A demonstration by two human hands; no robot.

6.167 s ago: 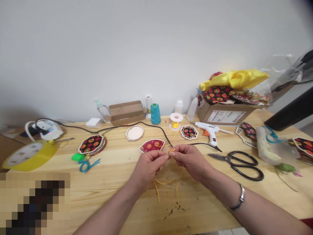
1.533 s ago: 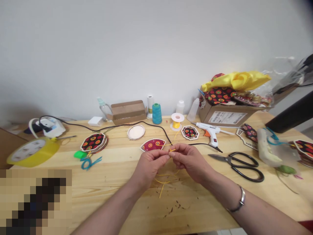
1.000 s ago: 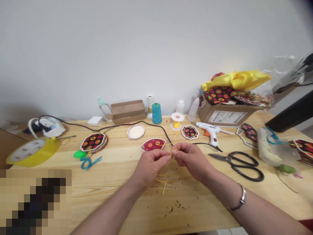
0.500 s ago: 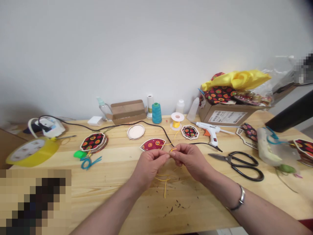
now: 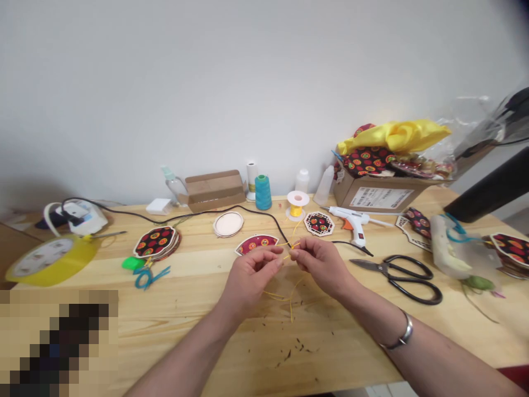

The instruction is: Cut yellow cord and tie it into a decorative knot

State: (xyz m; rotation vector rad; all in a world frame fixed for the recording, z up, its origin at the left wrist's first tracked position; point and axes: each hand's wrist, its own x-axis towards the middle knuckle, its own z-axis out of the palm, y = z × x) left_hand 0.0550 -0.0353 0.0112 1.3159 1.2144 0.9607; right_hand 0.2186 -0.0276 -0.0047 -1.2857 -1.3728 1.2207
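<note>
The right hand [image 5: 320, 262] pinches the yellow cord [image 5: 293, 246] above the middle of the bench [image 5: 185, 331], where a small loop seems formed but not finished. At its nine o'clock, the left hand [image 5: 252, 278] has thumb and forefinger slightly parted — whether it grips a strand, I cannot tell. Toward twelve, the spool [image 5: 296, 207] seems joined, uncut — scissors [image 5: 386, 268] lie untouched at three.

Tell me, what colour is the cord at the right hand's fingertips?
Yellow; the cord shows best in the head view, the only one.
</note>
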